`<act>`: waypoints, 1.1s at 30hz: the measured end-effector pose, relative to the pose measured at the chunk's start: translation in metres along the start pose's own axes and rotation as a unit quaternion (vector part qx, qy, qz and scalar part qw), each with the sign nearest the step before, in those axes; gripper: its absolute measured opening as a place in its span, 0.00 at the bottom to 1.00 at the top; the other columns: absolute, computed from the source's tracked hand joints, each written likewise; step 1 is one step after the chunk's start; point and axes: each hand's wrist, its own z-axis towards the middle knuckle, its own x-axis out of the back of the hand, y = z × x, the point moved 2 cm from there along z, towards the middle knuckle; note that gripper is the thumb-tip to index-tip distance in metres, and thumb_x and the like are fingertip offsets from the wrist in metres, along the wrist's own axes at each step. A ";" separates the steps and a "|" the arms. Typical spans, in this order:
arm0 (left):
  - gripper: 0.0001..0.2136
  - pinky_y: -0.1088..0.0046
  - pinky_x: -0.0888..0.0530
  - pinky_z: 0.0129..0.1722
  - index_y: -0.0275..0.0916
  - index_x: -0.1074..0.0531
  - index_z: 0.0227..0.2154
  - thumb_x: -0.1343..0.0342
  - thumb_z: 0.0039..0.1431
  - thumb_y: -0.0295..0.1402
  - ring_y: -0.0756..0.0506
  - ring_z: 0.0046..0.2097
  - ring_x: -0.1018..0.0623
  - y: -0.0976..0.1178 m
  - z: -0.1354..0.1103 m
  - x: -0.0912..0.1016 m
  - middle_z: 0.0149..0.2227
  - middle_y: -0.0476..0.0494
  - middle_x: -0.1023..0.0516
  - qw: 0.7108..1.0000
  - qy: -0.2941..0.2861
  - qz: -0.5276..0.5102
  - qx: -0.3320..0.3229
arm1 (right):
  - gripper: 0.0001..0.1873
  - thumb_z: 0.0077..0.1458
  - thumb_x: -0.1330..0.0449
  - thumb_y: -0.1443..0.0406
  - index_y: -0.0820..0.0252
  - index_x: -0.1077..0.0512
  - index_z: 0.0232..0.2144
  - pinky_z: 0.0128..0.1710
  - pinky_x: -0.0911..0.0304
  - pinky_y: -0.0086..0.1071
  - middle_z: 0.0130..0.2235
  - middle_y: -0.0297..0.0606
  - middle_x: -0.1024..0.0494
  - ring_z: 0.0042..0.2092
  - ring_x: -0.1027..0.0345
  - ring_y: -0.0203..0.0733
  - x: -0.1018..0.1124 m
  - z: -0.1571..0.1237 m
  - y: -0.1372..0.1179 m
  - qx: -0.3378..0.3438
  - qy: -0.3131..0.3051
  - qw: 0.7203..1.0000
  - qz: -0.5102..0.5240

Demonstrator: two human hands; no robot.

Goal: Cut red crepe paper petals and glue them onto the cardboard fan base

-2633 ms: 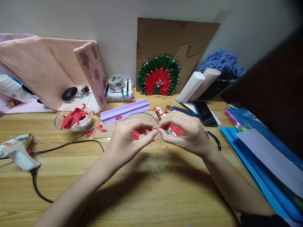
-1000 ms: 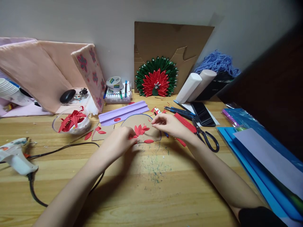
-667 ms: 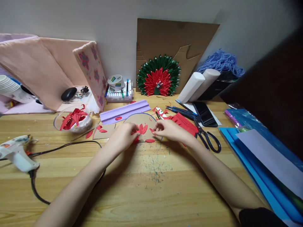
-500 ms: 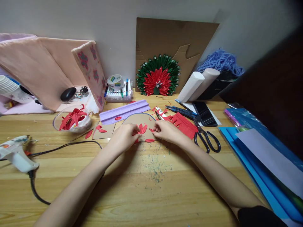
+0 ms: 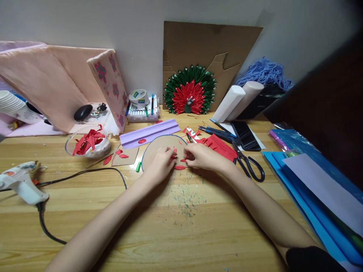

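A tan half-round cardboard piece with a blue edge lies on the wooden desk. Small red paper petals are on it and beside it. My left hand rests on the cardboard with fingers curled down over the petals. My right hand is just to the right, its fingertips pinched at a red petal by the left hand's fingers. Fringed red paper lies right behind my right hand.
Black scissors lie right of my right hand. A glue gun with its black cord sits at the left. A clear bowl of red scraps, a purple paper strip, a marker box, a finished peacock fan and blue sheets surround the spot.
Both hands came down from a raised pinch to the cardboard. My left hand slid right over the petals, uncovering a green pen cap on the desk.
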 end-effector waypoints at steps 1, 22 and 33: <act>0.06 0.65 0.31 0.42 0.37 0.28 0.34 0.49 0.57 0.28 0.43 0.41 0.28 0.000 0.000 -0.001 0.37 0.40 0.27 1.000 -0.001 -0.005 -0.001 | 0.04 0.46 0.42 0.72 0.60 0.34 0.26 0.27 0.49 0.28 0.29 0.37 0.28 0.29 0.39 0.36 0.000 -0.001 0.001 0.011 -0.006 1.000 -0.007; 0.09 0.65 0.33 0.38 0.37 0.28 0.31 0.53 0.61 0.30 0.42 0.40 0.29 0.004 -0.002 -0.014 0.36 0.40 0.28 0.994 -0.002 0.071 -0.081 | 0.06 0.43 0.43 0.73 0.60 0.35 0.26 0.26 0.48 0.27 0.30 0.36 0.29 0.29 0.40 0.35 0.007 -0.004 -0.003 0.065 -0.057 0.996 -0.013; 0.09 0.64 0.33 0.39 0.36 0.27 0.33 0.52 0.61 0.33 0.42 0.40 0.28 0.006 -0.003 -0.016 0.36 0.39 0.27 0.996 0.002 0.056 -0.076 | 0.04 0.45 0.44 0.70 0.60 0.37 0.23 0.26 0.49 0.28 0.27 0.35 0.29 0.28 0.40 0.34 0.004 -0.003 -0.004 0.071 -0.036 0.997 -0.010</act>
